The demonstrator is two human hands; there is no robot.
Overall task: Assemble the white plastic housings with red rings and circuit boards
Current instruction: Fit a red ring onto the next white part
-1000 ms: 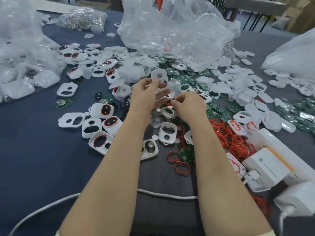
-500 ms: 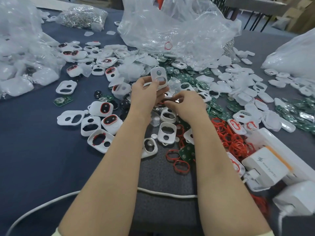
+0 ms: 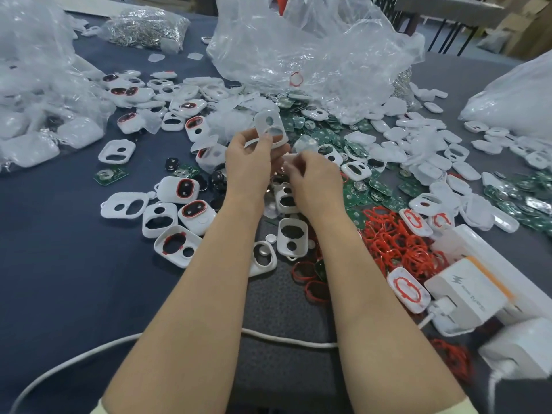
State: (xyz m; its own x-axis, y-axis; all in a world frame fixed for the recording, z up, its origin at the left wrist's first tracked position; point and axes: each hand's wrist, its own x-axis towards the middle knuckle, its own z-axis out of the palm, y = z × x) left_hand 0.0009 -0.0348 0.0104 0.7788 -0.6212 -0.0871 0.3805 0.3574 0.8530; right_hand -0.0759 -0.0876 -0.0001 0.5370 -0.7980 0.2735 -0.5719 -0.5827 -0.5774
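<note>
My left hand (image 3: 249, 161) holds a white plastic housing (image 3: 273, 127) with two openings upright above the table, pinched between thumb and fingers. My right hand (image 3: 316, 177) is close beside it with curled fingers that pinch a small pale part; what it is I cannot make out. Loose white housings (image 3: 291, 236) lie under and around both hands. A heap of red rings (image 3: 394, 237) lies to the right of my right forearm. Green circuit boards (image 3: 358, 195) are spread behind and right of the hands. Housings fitted with red rings (image 3: 191, 212) lie to the left.
Large clear plastic bags (image 3: 313, 46) stand at the back, left and right. White chargers and a power strip (image 3: 466, 291) sit at the right front. A white cable (image 3: 286, 340) crosses the dark table cloth (image 3: 59, 279) under my forearms. A bag of metal clips (image 3: 143, 25) lies far back left.
My left hand has kept the housing raised and tipped it slightly more upright. My right hand has moved up closer to the left hand.
</note>
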